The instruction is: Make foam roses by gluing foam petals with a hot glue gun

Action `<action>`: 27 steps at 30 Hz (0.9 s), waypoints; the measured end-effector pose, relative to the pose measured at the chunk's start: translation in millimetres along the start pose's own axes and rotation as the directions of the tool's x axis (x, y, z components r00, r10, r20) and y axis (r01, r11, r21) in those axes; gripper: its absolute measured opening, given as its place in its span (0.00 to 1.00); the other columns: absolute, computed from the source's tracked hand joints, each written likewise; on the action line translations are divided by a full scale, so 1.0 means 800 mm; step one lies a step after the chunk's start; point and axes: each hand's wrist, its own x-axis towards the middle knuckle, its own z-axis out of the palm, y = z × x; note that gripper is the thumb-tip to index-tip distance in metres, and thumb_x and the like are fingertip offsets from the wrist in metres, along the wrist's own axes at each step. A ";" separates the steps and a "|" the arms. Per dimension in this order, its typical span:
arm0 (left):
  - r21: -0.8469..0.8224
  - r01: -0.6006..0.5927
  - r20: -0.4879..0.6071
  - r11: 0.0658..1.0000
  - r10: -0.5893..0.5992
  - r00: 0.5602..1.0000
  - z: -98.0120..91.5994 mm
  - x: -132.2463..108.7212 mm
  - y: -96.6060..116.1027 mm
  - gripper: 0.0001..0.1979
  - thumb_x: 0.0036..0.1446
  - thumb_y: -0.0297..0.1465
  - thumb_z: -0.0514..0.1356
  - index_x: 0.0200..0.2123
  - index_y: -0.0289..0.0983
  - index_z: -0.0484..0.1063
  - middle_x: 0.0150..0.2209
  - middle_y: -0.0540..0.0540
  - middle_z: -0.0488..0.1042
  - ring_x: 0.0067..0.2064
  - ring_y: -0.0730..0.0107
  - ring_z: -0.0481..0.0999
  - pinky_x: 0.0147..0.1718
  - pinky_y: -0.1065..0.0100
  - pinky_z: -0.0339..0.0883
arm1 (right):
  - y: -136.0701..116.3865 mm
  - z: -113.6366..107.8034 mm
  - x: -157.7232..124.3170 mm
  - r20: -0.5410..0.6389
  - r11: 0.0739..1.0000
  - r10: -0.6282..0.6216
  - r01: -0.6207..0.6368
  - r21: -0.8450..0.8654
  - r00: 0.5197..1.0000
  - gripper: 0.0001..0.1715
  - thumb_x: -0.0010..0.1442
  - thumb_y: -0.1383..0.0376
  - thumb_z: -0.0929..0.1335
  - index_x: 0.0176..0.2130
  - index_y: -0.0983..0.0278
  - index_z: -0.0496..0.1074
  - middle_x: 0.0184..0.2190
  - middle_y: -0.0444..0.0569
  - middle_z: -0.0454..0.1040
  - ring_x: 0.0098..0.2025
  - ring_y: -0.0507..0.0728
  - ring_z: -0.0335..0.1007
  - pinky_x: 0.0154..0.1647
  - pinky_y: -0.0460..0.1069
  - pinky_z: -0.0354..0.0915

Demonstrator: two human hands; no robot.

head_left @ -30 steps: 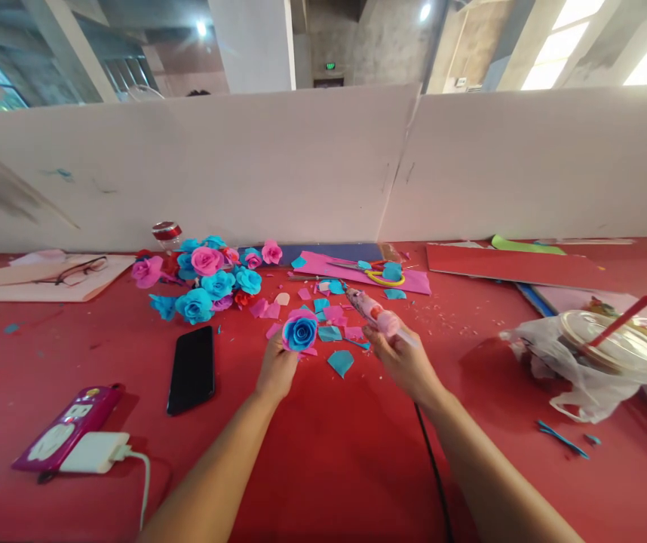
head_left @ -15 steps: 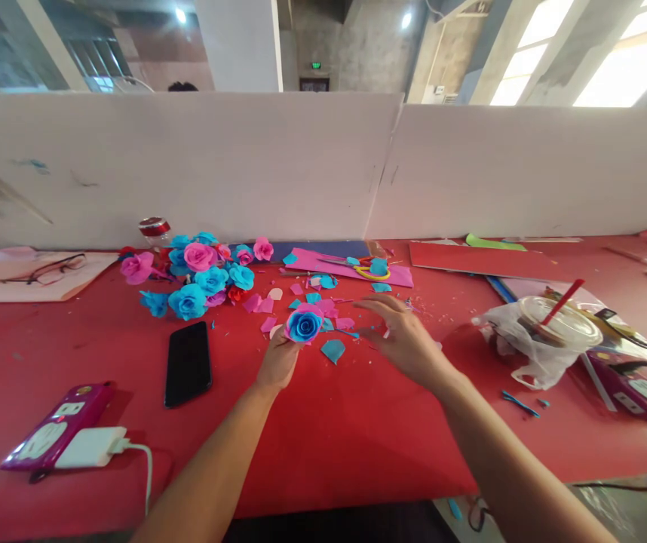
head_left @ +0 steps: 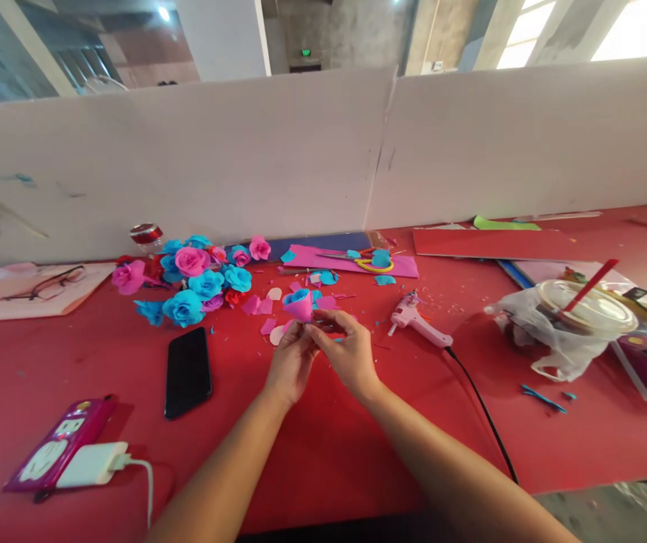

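Note:
My left hand (head_left: 288, 362) pinches the base of a paper rose (head_left: 299, 304) with a blue centre and pink outer petals, tipped so its pink side faces me. My right hand (head_left: 346, 351) is closed against the same flower's base, fingers touching those of the left. A pink hot glue gun (head_left: 417, 320) lies on the red table (head_left: 329, 445) to the right of my hands, its black cord (head_left: 482, 411) trailing toward the table's edge. Loose pink and blue petal cut-outs (head_left: 270, 309) lie around the flower.
A pile of finished blue and pink roses (head_left: 191, 279) sits left of centre. A black phone (head_left: 188, 371), a purple power strip (head_left: 57, 445), glasses (head_left: 46, 280), scissors (head_left: 366, 264) on a pink sheet, and a bagged lidded cup (head_left: 578, 320) with a red straw are around. A white partition (head_left: 323, 158) backs the table.
My right hand put the glue gun down on the table at the right and came back to join the left hand at the rose. The rose tipped away from me.

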 end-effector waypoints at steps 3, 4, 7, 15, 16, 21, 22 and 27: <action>-0.003 0.008 -0.035 1.000 -0.008 0.999 0.003 -0.003 -0.002 0.09 0.46 0.25 0.68 0.33 0.37 0.75 0.33 0.48 0.78 0.36 0.71 0.77 0.36 0.71 0.67 | 0.002 0.002 -0.005 -0.049 0.994 -0.086 0.082 -0.077 0.995 0.07 0.55 0.65 0.70 0.37 0.61 0.76 0.35 0.48 0.78 0.36 0.54 0.74 0.41 0.50 0.70; -0.008 0.009 -0.050 1.000 -0.009 0.999 0.003 -0.004 -0.002 0.09 0.45 0.24 0.68 0.33 0.37 0.75 0.33 0.49 0.78 0.35 0.71 0.76 0.35 0.71 0.67 | 0.002 0.002 -0.007 -0.046 0.989 -0.117 0.112 -0.100 0.992 0.06 0.56 0.66 0.69 0.36 0.60 0.77 0.35 0.48 0.78 0.37 0.54 0.73 0.41 0.50 0.70; -0.024 0.005 -0.080 1.000 -0.007 0.997 0.000 -0.003 -0.002 0.09 0.43 0.24 0.69 0.30 0.37 0.74 0.31 0.50 0.77 0.33 0.74 0.75 0.35 0.72 0.68 | 0.003 0.003 -0.011 -0.012 0.977 -0.176 0.174 -0.122 0.984 0.07 0.57 0.69 0.67 0.33 0.60 0.77 0.35 0.47 0.78 0.39 0.55 0.73 0.44 0.50 0.68; 0.035 -0.034 -0.139 0.999 0.039 0.990 -0.017 0.010 0.010 0.07 0.45 0.27 0.69 0.28 0.35 0.73 0.27 0.50 0.73 0.25 0.81 0.67 0.26 0.77 0.61 | -0.003 -0.015 0.004 -0.181 0.997 0.050 -0.039 0.064 0.982 0.07 0.56 0.61 0.69 0.34 0.63 0.71 0.28 0.44 0.73 0.27 0.51 0.68 0.32 0.47 0.66; 0.055 -0.060 -0.168 0.997 0.068 0.983 -0.020 0.012 0.014 0.07 0.46 0.27 0.68 0.28 0.35 0.72 0.27 0.51 0.72 0.25 0.82 0.66 0.25 0.78 0.60 | -0.005 -0.020 0.007 -0.219 0.992 0.076 -0.052 0.111 0.973 0.09 0.56 0.59 0.69 0.34 0.63 0.70 0.27 0.43 0.71 0.25 0.50 0.66 0.29 0.46 0.65; 0.416 -0.265 -0.224 0.870 0.381 0.897 -0.039 0.020 0.036 0.06 0.51 0.32 0.65 0.28 0.37 0.71 0.25 0.53 0.68 0.27 0.79 0.65 0.26 0.77 0.57 | -0.010 -0.036 0.019 -0.339 0.967 0.145 -0.060 0.249 0.930 0.19 0.58 0.49 0.66 0.31 0.62 0.64 0.17 0.37 0.59 0.18 0.47 0.52 0.18 0.44 0.51; 0.490 -0.290 -0.217 0.822 0.437 0.873 -0.043 0.021 0.040 0.06 0.51 0.33 0.64 0.28 0.38 0.71 0.25 0.53 0.68 0.28 0.78 0.65 0.27 0.77 0.57 | -0.008 -0.037 0.020 -0.347 0.969 0.146 -0.062 0.241 0.927 0.19 0.58 0.49 0.66 0.31 0.62 0.64 0.17 0.36 0.58 0.18 0.48 0.51 0.18 0.44 0.50; 0.577 -0.342 -0.233 0.741 0.551 0.802 -0.063 0.032 0.049 0.06 0.51 0.35 0.63 0.29 0.38 0.72 0.25 0.53 0.68 0.29 0.75 0.66 0.32 0.74 0.59 | 0.000 -0.043 0.023 -0.145 0.967 0.008 -0.045 -0.253 0.989 0.10 0.62 0.59 0.63 0.33 0.62 0.66 0.28 0.46 0.70 0.28 0.52 0.65 0.31 0.47 0.62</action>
